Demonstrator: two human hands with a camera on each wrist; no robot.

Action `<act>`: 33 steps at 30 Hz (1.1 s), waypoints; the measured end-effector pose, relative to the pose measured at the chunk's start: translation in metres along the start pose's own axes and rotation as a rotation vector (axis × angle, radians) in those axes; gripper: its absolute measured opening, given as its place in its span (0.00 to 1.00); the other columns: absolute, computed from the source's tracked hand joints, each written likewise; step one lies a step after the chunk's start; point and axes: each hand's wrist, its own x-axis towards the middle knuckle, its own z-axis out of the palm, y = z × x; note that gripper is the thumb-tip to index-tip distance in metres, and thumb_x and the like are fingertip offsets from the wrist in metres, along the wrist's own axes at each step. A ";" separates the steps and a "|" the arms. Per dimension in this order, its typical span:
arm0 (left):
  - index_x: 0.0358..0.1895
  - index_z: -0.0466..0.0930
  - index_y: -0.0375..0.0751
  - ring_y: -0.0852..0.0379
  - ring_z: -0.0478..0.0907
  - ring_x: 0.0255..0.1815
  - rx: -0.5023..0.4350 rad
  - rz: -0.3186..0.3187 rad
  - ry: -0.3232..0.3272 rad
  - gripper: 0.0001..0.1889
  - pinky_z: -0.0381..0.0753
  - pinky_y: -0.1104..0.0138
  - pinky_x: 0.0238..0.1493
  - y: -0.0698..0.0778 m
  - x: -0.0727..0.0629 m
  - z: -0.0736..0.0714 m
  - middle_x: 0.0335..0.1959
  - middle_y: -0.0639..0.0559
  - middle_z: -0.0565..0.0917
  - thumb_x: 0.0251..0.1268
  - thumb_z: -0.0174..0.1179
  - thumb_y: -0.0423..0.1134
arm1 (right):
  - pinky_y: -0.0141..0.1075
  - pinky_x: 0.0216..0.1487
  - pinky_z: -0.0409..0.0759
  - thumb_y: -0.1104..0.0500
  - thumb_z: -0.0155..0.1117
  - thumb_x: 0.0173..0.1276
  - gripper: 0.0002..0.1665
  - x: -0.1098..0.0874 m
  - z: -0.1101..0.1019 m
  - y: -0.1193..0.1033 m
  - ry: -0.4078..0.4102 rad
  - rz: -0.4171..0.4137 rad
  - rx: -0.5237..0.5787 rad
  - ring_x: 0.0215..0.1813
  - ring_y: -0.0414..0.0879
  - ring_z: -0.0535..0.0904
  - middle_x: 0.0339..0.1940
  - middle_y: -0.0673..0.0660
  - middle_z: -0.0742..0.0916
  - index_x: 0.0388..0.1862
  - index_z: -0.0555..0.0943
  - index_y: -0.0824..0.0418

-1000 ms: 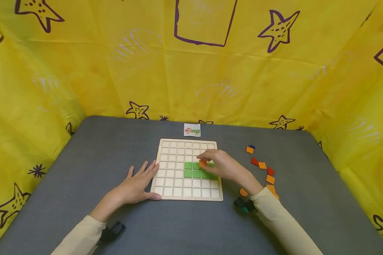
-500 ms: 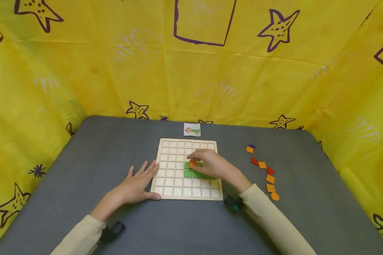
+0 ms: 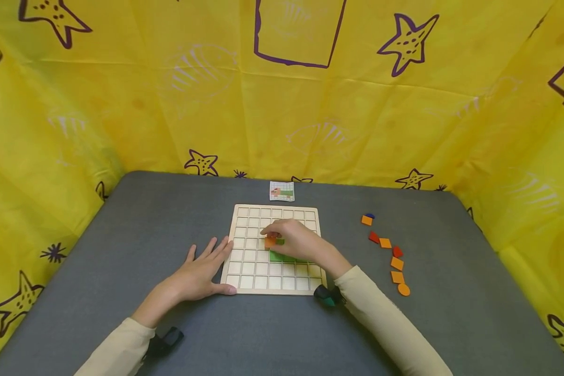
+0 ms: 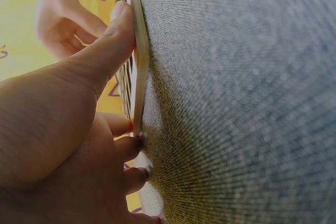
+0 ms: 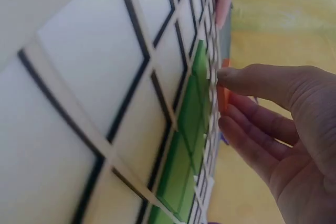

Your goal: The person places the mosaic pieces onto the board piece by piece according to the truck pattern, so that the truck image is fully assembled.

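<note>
A pale wooden grid board [image 3: 248,282] lies on the dark grey table. Spread along its left side, my left hand [image 3: 195,277] rests with the thumb [image 4: 122,22] on the near left corner and the fingertips at the edge. My right hand [image 3: 297,241] pinches an orange square tile [image 3: 269,243] between thumb and fingers, just left of the green tiles [image 3: 282,257]. In the right wrist view that orange tile [image 5: 224,90] is seen edge-on, close over the board. Green square tiles fill part of two rows; my right hand hides several of them.
Beyond the board lies a small printed card [image 3: 282,191] with a coloured grid picture. Loose pieces curve down the table's right side: a blue piece [image 3: 370,215], several orange squares [image 3: 397,263], red pieces [image 3: 373,237] and an orange disc [image 3: 404,290]. Yellow patterned cloth [image 3: 244,104] surrounds the table.
My right hand has carried the orange tile leftward over the green row, to just past its left end. The left hand has stayed at the board's edge.
</note>
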 end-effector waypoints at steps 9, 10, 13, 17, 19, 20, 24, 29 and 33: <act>0.78 0.46 0.36 0.33 0.39 0.78 0.008 -0.004 -0.001 0.57 0.33 0.30 0.66 -0.001 0.000 0.001 0.79 0.38 0.47 0.54 0.67 0.64 | 0.33 0.47 0.78 0.62 0.70 0.64 0.19 0.009 0.008 -0.002 -0.022 0.040 -0.004 0.42 0.42 0.81 0.41 0.52 0.87 0.54 0.83 0.62; 0.78 0.46 0.36 0.33 0.39 0.78 0.007 -0.001 0.001 0.57 0.33 0.30 0.66 -0.001 0.000 0.001 0.79 0.38 0.47 0.54 0.67 0.63 | 0.33 0.47 0.78 0.62 0.71 0.63 0.19 0.010 0.009 -0.003 -0.022 0.045 -0.002 0.42 0.42 0.81 0.41 0.52 0.87 0.54 0.83 0.62; 0.78 0.47 0.36 0.32 0.39 0.78 0.001 0.004 0.004 0.57 0.33 0.29 0.66 -0.002 0.000 0.001 0.79 0.37 0.47 0.54 0.67 0.63 | 0.33 0.49 0.78 0.62 0.71 0.63 0.20 0.013 0.011 -0.004 -0.025 0.055 -0.002 0.44 0.42 0.81 0.42 0.52 0.87 0.54 0.83 0.63; 0.78 0.47 0.35 0.32 0.40 0.78 -0.004 0.009 0.009 0.57 0.33 0.29 0.65 -0.001 -0.001 0.001 0.79 0.37 0.47 0.54 0.68 0.62 | 0.33 0.50 0.78 0.62 0.71 0.63 0.20 0.014 0.012 -0.005 -0.030 0.066 -0.004 0.44 0.42 0.81 0.43 0.52 0.87 0.54 0.83 0.62; 0.78 0.47 0.35 0.32 0.40 0.78 -0.004 0.010 0.011 0.57 0.33 0.29 0.65 -0.001 -0.001 0.001 0.79 0.37 0.48 0.54 0.68 0.62 | 0.33 0.50 0.78 0.61 0.72 0.63 0.20 0.014 0.012 -0.005 -0.031 0.075 0.004 0.45 0.42 0.81 0.43 0.52 0.87 0.54 0.83 0.62; 0.78 0.47 0.35 0.32 0.40 0.78 -0.004 0.010 0.012 0.57 0.33 0.29 0.65 0.000 -0.002 0.001 0.79 0.37 0.48 0.54 0.68 0.62 | 0.33 0.51 0.78 0.61 0.72 0.63 0.20 0.014 0.012 -0.004 -0.032 0.078 0.007 0.45 0.42 0.81 0.44 0.52 0.87 0.54 0.83 0.62; 0.78 0.47 0.35 0.32 0.40 0.78 -0.005 0.006 0.011 0.57 0.33 0.29 0.66 0.000 -0.002 0.000 0.79 0.37 0.47 0.54 0.67 0.62 | 0.34 0.51 0.78 0.62 0.72 0.63 0.20 0.014 0.012 -0.003 -0.037 0.084 0.016 0.45 0.41 0.81 0.45 0.52 0.87 0.54 0.83 0.62; 0.78 0.46 0.36 0.33 0.39 0.78 -0.002 0.000 0.007 0.57 0.33 0.30 0.66 0.000 -0.002 -0.001 0.79 0.37 0.47 0.54 0.67 0.63 | 0.34 0.50 0.78 0.61 0.71 0.64 0.20 0.013 0.010 -0.005 -0.052 0.081 -0.010 0.45 0.42 0.80 0.46 0.52 0.87 0.55 0.83 0.62; 0.78 0.46 0.36 0.33 0.39 0.78 -0.001 0.001 0.006 0.57 0.33 0.30 0.66 0.000 -0.002 -0.001 0.79 0.38 0.47 0.54 0.67 0.63 | 0.34 0.52 0.77 0.61 0.71 0.64 0.21 0.011 0.004 -0.012 -0.068 0.079 -0.024 0.47 0.42 0.81 0.47 0.52 0.87 0.56 0.82 0.61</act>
